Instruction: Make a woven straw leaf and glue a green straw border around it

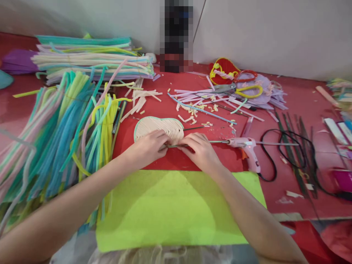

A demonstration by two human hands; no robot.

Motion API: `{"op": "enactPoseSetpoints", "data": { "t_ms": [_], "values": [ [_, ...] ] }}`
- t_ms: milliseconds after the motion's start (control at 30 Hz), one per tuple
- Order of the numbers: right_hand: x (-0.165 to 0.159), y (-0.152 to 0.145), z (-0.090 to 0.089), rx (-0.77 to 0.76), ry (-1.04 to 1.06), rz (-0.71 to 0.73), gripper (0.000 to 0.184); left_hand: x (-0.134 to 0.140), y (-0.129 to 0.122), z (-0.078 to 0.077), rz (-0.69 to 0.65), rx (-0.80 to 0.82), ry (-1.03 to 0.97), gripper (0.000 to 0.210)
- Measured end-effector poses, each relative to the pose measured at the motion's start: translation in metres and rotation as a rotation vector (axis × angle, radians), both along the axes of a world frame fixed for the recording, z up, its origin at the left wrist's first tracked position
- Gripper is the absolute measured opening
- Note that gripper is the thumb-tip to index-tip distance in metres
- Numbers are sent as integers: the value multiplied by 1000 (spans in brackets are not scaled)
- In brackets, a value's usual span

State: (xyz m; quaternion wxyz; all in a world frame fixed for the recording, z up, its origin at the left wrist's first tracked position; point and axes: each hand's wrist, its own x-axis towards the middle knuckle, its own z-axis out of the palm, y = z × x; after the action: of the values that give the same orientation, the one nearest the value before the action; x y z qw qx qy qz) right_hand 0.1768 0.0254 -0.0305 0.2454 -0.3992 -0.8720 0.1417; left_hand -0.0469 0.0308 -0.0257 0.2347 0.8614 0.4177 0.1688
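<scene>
Cream ribbed pc (150,127), grn-edged; L hand (151,146) & R hand (202,151) pinch it.

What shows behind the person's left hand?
Beyond the left hand, a mint-edged, rounded cream fuzzy piece shows its slanted rows; the hand hides part of its near side.

Bare forearms (118,168), bare hands (152,146), pale gathered clothing (162,255)

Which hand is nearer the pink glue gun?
Right. The right hand is a short way left of the glue gun; the left hand is farther off on that same side.
</scene>
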Motion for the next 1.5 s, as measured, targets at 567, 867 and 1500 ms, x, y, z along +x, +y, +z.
{"op": "enactPoseSetpoints", "data": {
  "t_ms": [567, 867, 1500],
  "values": [
    [10, 1, 4, -71, 39, -7, 15, 5, -2, 3, 15, 25, 31, 20],
    [15, 4, 4, -38, -1, -35, 9, -1, 0, 0, -12, -3, -26, 29],
    [16, 7, -1, -35, 163, -79, 9, -2, 3, -2, -32, -39, -33, 32]
  ]
}}
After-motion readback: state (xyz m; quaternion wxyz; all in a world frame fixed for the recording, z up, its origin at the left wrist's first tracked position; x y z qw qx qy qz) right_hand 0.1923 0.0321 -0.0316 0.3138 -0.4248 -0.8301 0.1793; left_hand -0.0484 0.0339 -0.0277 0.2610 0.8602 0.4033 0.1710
